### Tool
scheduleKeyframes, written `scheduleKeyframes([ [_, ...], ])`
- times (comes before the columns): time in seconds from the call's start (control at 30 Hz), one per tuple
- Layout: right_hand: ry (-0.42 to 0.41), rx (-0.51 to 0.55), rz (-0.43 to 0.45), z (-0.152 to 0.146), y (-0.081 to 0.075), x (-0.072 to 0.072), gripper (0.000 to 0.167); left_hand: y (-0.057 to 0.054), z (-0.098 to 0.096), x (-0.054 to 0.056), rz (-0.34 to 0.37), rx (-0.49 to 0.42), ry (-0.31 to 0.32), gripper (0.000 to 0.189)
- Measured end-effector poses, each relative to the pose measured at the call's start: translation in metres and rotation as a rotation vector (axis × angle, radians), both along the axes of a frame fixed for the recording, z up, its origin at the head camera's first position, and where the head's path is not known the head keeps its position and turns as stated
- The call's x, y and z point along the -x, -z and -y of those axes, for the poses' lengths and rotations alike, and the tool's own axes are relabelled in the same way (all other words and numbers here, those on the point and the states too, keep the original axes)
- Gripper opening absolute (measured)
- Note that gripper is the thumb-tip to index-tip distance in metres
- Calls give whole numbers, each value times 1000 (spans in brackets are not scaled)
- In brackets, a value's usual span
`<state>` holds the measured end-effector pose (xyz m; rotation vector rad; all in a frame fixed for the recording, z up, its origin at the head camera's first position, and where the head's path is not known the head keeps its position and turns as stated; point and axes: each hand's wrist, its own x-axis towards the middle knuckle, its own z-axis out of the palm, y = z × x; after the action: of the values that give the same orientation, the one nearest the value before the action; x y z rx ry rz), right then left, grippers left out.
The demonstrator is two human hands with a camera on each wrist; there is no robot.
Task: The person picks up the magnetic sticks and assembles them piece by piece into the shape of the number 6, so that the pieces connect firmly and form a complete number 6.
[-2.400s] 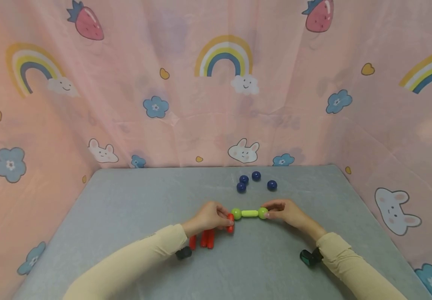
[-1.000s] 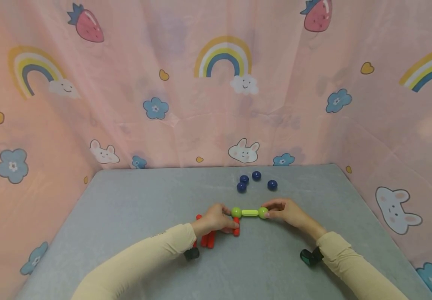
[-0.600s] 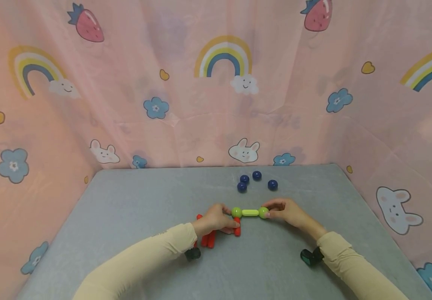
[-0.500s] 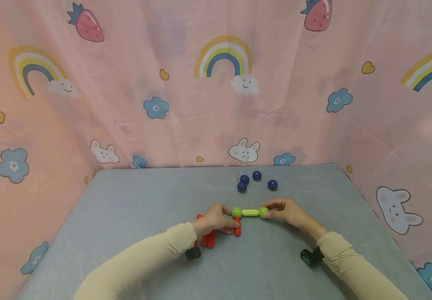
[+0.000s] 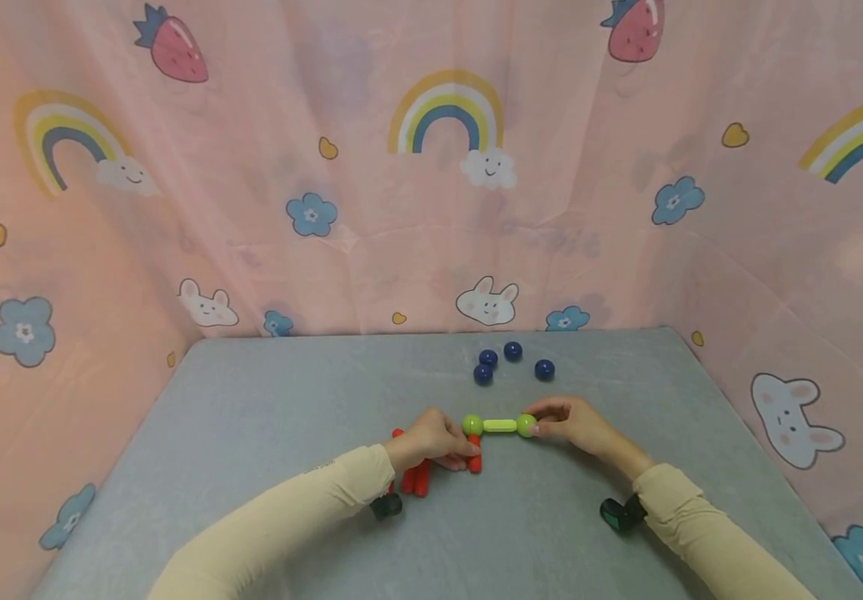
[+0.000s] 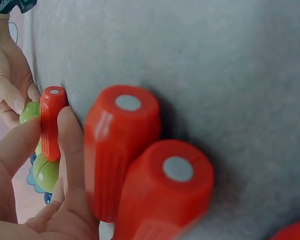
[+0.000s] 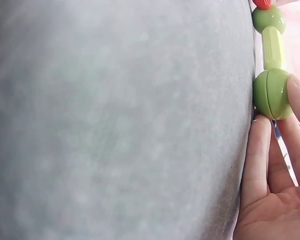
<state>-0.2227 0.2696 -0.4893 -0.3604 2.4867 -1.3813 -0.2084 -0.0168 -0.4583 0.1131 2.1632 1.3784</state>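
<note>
Head view: a pale green rod (image 5: 500,425) lies crosswise on the grey table (image 5: 289,392), with a green ball at each end; the right hand (image 5: 572,423) pinches the nearer ball (image 5: 527,426) between thumb and fingers, as the right wrist view also shows; the left hand (image 5: 435,438) pinches a red rod (image 5: 474,463) between its thumb and fingers, the rod standing roughly square to the green one and its far end meeting the other ball (image 5: 472,424); whether the two are joined there, I cannot tell. Left wrist view puts two more red rods (image 6: 121,150) side by side and touching, just beside the left hand; another red piece (image 6: 295,231) is cut off at the corner; beyond the hands, four dark blue balls (image 5: 512,351) rest toward the back of the table, before a pink patterned curtain (image 5: 251,183).
</note>
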Motion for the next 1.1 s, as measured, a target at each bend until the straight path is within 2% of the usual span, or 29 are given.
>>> scheduleKeyframes([
  [0.17,6,-8,-3,0,0,-1,40,1,-1,0,1,-11,3,13],
  [0.6,9,-6,0,0,-4,-1,39,1,4,4,66,-52,33,13],
  [0.9,-4,-16,22,3,-8,-1,41,4,6,6,74,-68,36,14],
  [1.1,-9,19,19,-2,-12,5,44,5,7,6,69,-68,36,14],
])
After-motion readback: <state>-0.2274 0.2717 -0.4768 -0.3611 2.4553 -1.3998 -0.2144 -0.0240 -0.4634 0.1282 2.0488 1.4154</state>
